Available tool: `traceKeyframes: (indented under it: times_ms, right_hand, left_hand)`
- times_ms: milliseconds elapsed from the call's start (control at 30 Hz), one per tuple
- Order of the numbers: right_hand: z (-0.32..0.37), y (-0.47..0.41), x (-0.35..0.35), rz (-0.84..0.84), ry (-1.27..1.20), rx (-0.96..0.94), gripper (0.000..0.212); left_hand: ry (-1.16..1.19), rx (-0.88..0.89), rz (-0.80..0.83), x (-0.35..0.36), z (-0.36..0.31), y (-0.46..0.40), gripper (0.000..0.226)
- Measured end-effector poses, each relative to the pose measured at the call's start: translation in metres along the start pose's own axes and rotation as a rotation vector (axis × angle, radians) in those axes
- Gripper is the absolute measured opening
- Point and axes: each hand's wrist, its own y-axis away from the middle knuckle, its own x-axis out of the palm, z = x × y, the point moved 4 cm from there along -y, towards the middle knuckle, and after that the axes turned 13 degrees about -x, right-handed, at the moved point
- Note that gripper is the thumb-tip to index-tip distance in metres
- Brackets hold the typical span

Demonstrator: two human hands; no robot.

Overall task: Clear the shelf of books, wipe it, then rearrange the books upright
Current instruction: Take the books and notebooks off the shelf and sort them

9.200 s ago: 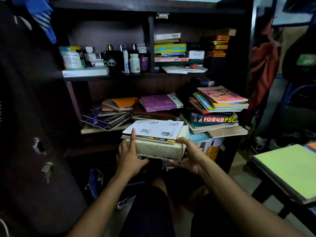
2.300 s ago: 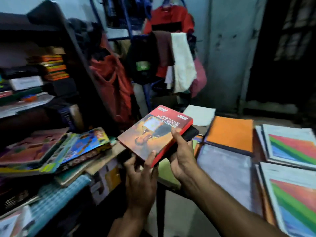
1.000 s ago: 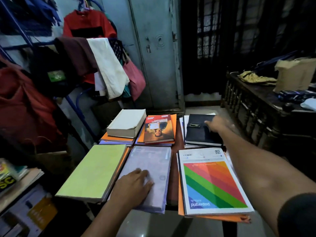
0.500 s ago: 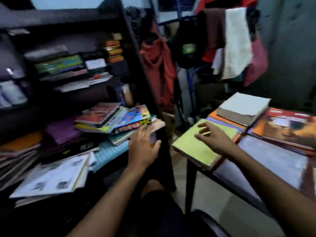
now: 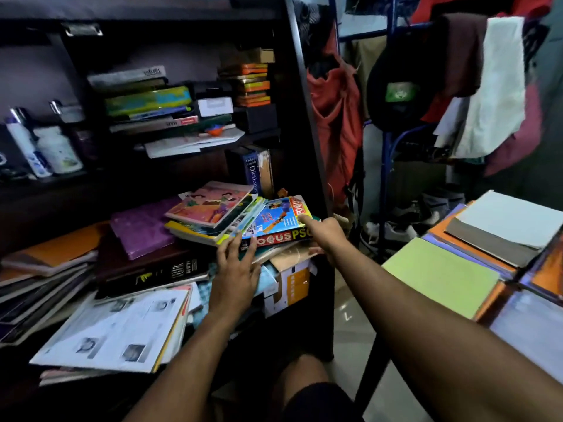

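The dark shelf (image 5: 307,153) holds flat piles of books. At its right end lies a stack with a pink-covered book (image 5: 213,202) over a blue "Focus PSC" book (image 5: 280,217). My left hand (image 5: 236,269) touches the stack's front edge with spread, straight fingers. My right hand (image 5: 323,236) grips the stack's right corner, index finger on the blue cover and the other fingers curled underneath. A purple book (image 5: 143,226), a thick dark book (image 5: 152,269) and a printed booklet (image 5: 122,327) lie further left. A dictionary (image 5: 256,172) stands upright behind.
The table at right carries a green book (image 5: 441,275) and a thick white book (image 5: 502,223) on orange folders. A cardboard box (image 5: 292,284) sits under the stack. Bottles (image 5: 58,150) and more books (image 5: 149,102) fill the upper shelf. Clothes (image 5: 493,86) hang on a rack.
My view has turned from the table back to the shelf. My right hand left the green book and took the stack's right corner; my left hand moved up to the stack's front edge.
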Motion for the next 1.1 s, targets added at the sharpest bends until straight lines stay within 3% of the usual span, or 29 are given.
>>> traceKeyframes:
  times_ms: [100, 167, 333, 433, 600, 767, 900, 967, 1033, 1100]
  right_hand:
    - [-0.003, -0.008, 0.017, -0.094, -0.069, 0.053, 0.061]
    - [-0.003, -0.012, 0.023, -0.184, -0.058, 0.048, 0.054]
    - [0.033, -0.018, 0.013, -0.404, -0.033, -0.184, 0.042]
    - [0.066, -0.002, -0.031, -0.478, -0.008, -0.350, 0.045]
    - [0.059, 0.021, -0.150, -0.569, -0.081, -0.475, 0.030]
    - [-0.001, 0.049, -0.248, -0.706, -0.143, -0.233, 0.025]
    - [-0.086, 0.056, -0.282, -0.627, 0.089, 0.105, 0.044]
    - [-0.098, 0.062, -0.286, -0.617, 0.275, 0.209, 0.056]
    - [-0.076, 0.070, -0.280, -0.648, 0.505, 0.193, 0.049]
    - [-0.037, 0.084, -0.256, -0.727, 0.539, -0.007, 0.047]
  left_hand:
    - [0.048, 0.054, 0.020, 0.008, 0.003, -0.002, 0.065]
    - [0.140, 0.090, 0.050, 0.011, 0.006, -0.004, 0.070]
    - [0.256, 0.059, 0.023, 0.016, 0.016, -0.011, 0.093]
    - [0.276, 0.046, 0.026, 0.019, 0.020, -0.015, 0.101]
    - [0.285, 0.062, 0.070, 0.028, 0.021, -0.014, 0.081]
    - [0.235, 0.164, 0.103, 0.044, 0.022, -0.022, 0.051]
    - [0.219, 0.154, 0.145, 0.046, 0.024, -0.025, 0.043]
    - [0.216, 0.157, 0.153, 0.044, 0.024, -0.026, 0.044]
    - [0.217, 0.160, 0.160, 0.043, 0.022, -0.025, 0.045]
    - [0.209, 0.146, 0.169, 0.040, 0.022, -0.023, 0.045]
